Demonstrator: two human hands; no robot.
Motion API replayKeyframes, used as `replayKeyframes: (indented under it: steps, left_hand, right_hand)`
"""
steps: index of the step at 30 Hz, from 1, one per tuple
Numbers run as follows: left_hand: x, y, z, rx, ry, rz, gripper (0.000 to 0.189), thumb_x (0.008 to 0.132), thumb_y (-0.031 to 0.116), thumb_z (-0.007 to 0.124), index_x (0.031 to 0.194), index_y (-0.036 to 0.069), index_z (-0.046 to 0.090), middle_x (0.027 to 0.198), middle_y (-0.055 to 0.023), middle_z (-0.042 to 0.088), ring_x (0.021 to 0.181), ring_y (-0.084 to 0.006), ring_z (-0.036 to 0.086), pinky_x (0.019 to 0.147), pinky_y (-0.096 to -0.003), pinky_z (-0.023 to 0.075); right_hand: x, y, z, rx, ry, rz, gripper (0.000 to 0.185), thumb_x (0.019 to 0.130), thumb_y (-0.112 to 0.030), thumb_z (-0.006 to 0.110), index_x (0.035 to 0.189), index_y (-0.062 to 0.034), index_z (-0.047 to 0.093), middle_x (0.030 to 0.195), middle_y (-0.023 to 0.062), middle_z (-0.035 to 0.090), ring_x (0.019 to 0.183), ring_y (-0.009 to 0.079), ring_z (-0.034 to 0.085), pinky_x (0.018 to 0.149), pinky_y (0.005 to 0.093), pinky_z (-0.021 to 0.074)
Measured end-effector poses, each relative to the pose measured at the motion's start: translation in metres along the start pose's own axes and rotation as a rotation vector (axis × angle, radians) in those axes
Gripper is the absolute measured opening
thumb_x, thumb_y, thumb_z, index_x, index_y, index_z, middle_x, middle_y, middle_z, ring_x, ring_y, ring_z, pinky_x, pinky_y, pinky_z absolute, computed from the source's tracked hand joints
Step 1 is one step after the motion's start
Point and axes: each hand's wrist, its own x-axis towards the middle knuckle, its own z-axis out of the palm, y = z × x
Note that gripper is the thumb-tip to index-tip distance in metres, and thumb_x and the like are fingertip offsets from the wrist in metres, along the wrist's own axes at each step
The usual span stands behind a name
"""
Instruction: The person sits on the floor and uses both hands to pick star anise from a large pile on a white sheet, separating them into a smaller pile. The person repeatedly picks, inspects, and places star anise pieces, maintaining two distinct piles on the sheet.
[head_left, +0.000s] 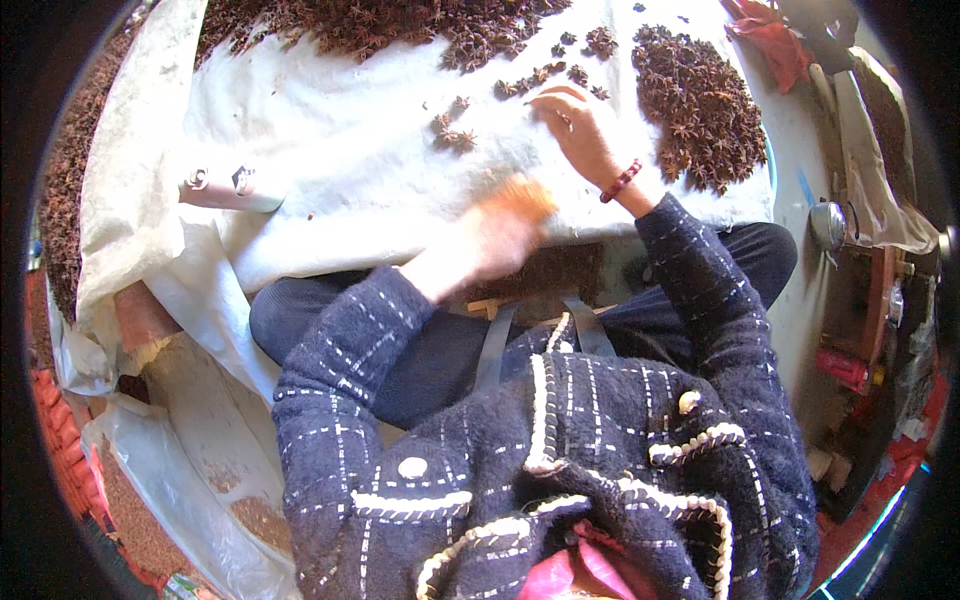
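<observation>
My right hand (576, 133), with a dark red bead bracelet (621, 181) at the wrist, is over the white cloth (337, 165). Its curled fingers are beside a loose row of star anise (540, 76); the fingertips' undersides are hidden. To the right lies a dense pile of star anise (701, 109). Motion blurs my left hand (495, 244) near the cloth's front edge, above my lap. An orange-tan patch shows at its fingers, too blurred to tell whether it is a held thing. A few star anise (452, 131) lie beyond that hand.
A larger heap of star anise (360, 26) spreads along the far edge. A pale cylindrical container (231, 187) lies at the left. My crossed legs (315, 307) sit against the cloth's front edge. A round metal object (828, 225) stands at the right, near a wooden frame (877, 307).
</observation>
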Motion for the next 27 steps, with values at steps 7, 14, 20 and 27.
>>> replayKeyframes:
  steps: [7, 14, 20, 27]
  left_hand:
    - [-0.02, 0.047, 0.011, -0.354, 0.114, 0.332, 0.023, 0.082, 0.011, 0.063, 0.104, 0.003, 0.063, 0.101, -0.0151, 0.066, 0.095, -0.0312, 0.064, 0.082, -0.0395, 0.053]
    - [-0.025, 0.009, -0.008, -0.135, 0.321, 0.209, 0.018, 0.081, 0.009, 0.068, 0.099, 0.004, 0.069, 0.088, -0.0113, 0.07, 0.078, -0.0287, 0.068, 0.07, -0.0371, 0.0544]
    - [-0.002, -0.031, -0.058, 0.012, 0.539, -0.038, 0.016, 0.09, 0.016, 0.062, 0.093, 0.002, 0.071, 0.09, -0.0154, 0.071, 0.08, -0.0291, 0.069, 0.075, -0.0373, 0.0559]
    - [-0.004, -0.067, -0.075, 0.283, 0.55, -0.29, 0.028, 0.084, 0.007, 0.063, 0.112, 0.002, 0.063, 0.116, -0.0154, 0.063, 0.11, -0.0319, 0.058, 0.096, -0.0398, 0.0466]
  right_hand:
    - [0.024, -0.056, 0.069, -0.125, -0.144, -0.377, 0.023, 0.082, -0.017, 0.065, 0.102, -0.0061, 0.066, 0.114, 0.0121, 0.058, 0.111, 0.0296, 0.053, 0.094, 0.0452, 0.0446]
    - [0.033, 0.019, 0.042, -0.427, -0.087, -0.219, 0.018, 0.077, -0.015, 0.062, 0.092, -0.0058, 0.059, 0.105, 0.0144, 0.055, 0.102, 0.0318, 0.05, 0.095, 0.0462, 0.0381]
    - [0.023, 0.075, -0.043, -0.784, 0.11, 0.159, 0.02, 0.089, -0.016, 0.059, 0.107, -0.0118, 0.067, 0.113, 0.0062, 0.061, 0.113, 0.0267, 0.052, 0.1, 0.0453, 0.0329]
    - [0.122, 0.047, 0.015, -0.432, -0.182, -0.044, 0.038, 0.083, -0.001, 0.053, 0.118, -0.0082, 0.065, 0.123, 0.0078, 0.062, 0.113, 0.0301, 0.054, 0.097, 0.0391, 0.0453]
